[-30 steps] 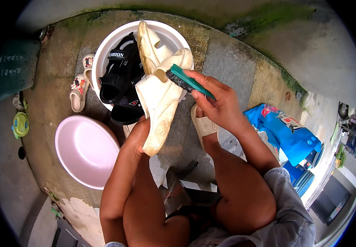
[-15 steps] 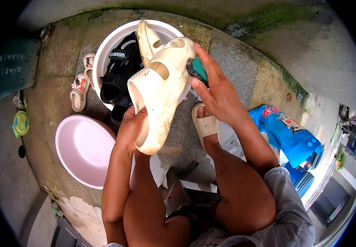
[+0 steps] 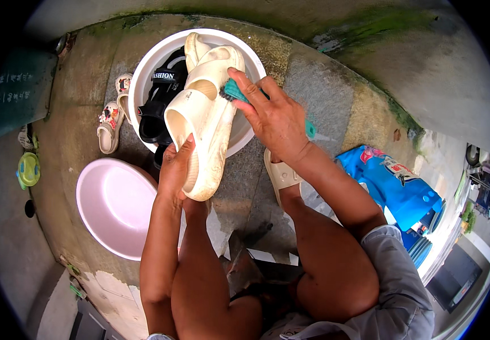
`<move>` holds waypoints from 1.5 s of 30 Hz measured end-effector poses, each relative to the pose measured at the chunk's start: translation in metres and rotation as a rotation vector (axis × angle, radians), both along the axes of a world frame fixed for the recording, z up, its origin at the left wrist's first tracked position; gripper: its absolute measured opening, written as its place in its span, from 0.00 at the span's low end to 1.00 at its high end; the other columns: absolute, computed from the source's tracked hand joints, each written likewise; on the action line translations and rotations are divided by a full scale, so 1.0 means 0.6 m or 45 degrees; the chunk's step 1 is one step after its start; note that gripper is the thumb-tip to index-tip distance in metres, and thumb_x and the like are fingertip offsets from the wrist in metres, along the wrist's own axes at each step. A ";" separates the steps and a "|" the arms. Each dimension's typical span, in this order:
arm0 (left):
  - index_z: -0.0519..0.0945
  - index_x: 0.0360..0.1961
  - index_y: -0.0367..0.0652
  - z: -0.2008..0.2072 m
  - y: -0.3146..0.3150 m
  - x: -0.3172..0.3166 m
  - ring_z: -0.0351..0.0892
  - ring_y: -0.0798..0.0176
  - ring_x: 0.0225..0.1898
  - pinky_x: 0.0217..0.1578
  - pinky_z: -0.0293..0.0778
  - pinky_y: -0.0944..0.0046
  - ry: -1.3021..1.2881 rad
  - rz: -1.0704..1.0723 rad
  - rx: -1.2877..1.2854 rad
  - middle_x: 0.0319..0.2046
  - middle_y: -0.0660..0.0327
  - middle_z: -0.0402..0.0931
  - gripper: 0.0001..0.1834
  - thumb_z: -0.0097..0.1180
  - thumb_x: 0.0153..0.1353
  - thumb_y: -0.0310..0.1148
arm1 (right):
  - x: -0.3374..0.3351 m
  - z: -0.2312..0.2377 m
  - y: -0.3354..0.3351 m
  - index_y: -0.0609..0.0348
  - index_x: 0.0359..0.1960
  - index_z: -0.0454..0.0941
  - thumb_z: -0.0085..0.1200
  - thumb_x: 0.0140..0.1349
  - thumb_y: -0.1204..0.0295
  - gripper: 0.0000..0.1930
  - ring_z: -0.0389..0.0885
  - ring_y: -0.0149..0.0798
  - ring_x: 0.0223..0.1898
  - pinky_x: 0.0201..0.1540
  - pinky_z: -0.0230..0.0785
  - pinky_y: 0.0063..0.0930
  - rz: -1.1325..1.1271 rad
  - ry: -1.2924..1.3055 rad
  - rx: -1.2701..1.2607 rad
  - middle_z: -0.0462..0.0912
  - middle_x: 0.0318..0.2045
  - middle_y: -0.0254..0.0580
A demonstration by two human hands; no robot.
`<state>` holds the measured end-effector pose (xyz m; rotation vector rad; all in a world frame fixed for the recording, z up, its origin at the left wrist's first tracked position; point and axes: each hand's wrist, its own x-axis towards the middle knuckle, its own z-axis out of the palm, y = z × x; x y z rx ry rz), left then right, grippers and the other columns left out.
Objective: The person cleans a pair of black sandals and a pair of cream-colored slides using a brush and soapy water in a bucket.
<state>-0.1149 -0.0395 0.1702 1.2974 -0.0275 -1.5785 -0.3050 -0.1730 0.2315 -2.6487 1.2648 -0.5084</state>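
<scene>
A cream slide sandal with brownish smudges along its side is held tilted above the near part of a white basin. My left hand grips the sandal at its heel end, thumb on the footbed. In my right hand is a green scrubbing brush, its dark bristles against the side of the sandal near the strap. The brush's handle end pokes out beyond the hand. Inside the basin lie a black sandal and a second cream sandal, partly covered by the held one.
A pink basin stands on the paved floor at the left. Beyond it sit small decorated clogs. At the right lies a blue printed bag, beside blue stacked containers. My foot in a beige slide rests near the white basin.
The held sandal has shifted left and slightly away from me. My right hand has moved left and turned palm-down, taking the brush from the toe end toward the strap.
</scene>
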 end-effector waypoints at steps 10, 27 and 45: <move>0.73 0.59 0.34 0.002 0.010 -0.001 0.85 0.60 0.44 0.43 0.82 0.63 0.030 0.003 -0.037 0.49 0.51 0.81 0.17 0.45 0.74 0.31 | 0.025 0.005 -0.031 0.32 0.66 0.71 0.62 0.60 0.56 0.30 0.79 0.32 0.30 0.23 0.75 0.25 0.015 -0.135 -0.032 0.69 0.38 0.32; 0.74 0.57 0.35 -0.006 0.044 0.033 0.85 0.60 0.41 0.42 0.82 0.61 -0.115 0.097 0.022 0.47 0.52 0.82 0.18 0.48 0.73 0.34 | 0.046 -0.004 0.126 0.31 0.67 0.70 0.63 0.58 0.56 0.32 0.81 0.33 0.35 0.27 0.78 0.27 0.496 -0.332 0.294 0.69 0.37 0.32; 0.72 0.59 0.31 -0.058 0.024 0.016 0.85 0.58 0.39 0.38 0.81 0.61 -0.033 -0.095 0.219 0.45 0.51 0.81 0.22 0.52 0.73 0.38 | 0.070 -0.059 0.015 0.36 0.62 0.75 0.58 0.62 0.55 0.25 0.80 0.32 0.32 0.26 0.78 0.27 0.180 0.030 0.024 0.71 0.37 0.31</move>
